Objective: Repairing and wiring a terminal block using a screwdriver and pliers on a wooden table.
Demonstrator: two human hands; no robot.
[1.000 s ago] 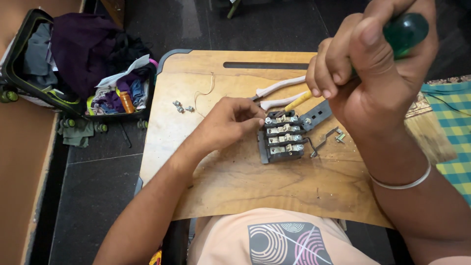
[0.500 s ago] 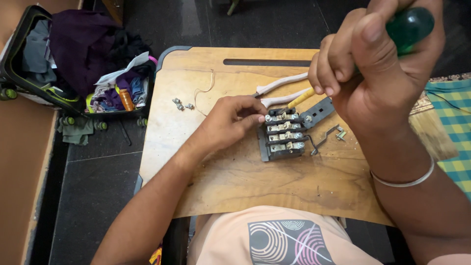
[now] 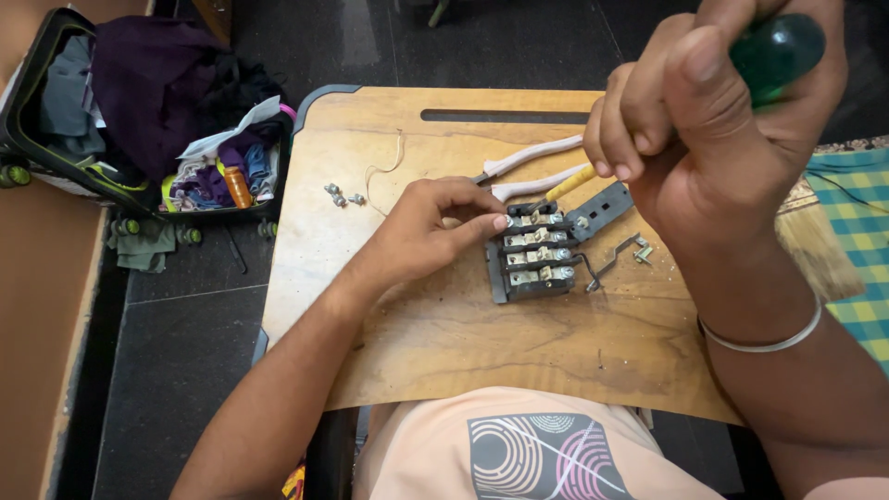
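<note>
Terminal block sits mid-counter, loose screws far left, bracket just right, open suitcase on the floor left.

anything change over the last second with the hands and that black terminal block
Almost nothing. The right hand with the green-handled screwdriver drifted slightly up and right. The left hand still pinches the black terminal block with metal contacts on the wooden board; the loose screws and white wires stayed put.

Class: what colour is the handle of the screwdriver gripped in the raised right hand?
Translucent green screwdriver handle, seen in the head view.
</note>
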